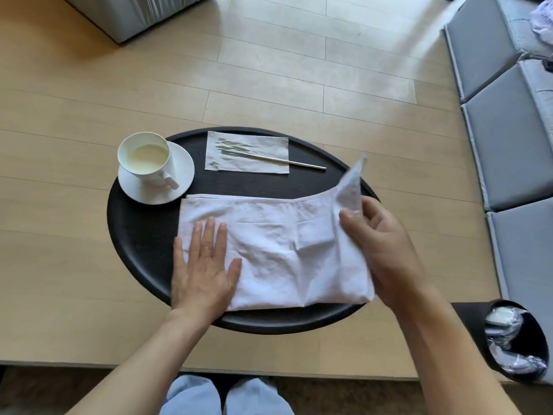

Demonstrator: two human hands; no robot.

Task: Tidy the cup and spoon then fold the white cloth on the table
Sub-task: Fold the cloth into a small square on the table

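Observation:
A white cloth point(278, 250) lies partly folded across the front of the round black table point(131, 235). My left hand point(203, 265) presses flat on its left part, fingers spread. My right hand point(380, 253) grips the cloth's right end and lifts that corner up off the table. At the far left a white cup point(146, 158) with pale liquid stands upright on a white saucer point(182, 169). A metal spoon point(287, 160) lies on a white paper napkin point(248, 152) at the back, its handle pointing right.
A black bin point(514, 339) with crumpled white material stands at the right, close to the table's front edge. Grey cushions point(508, 130) line the right side. A grey piece of furniture point(125, 13) stands at the top left. Wooden floor surrounds the table.

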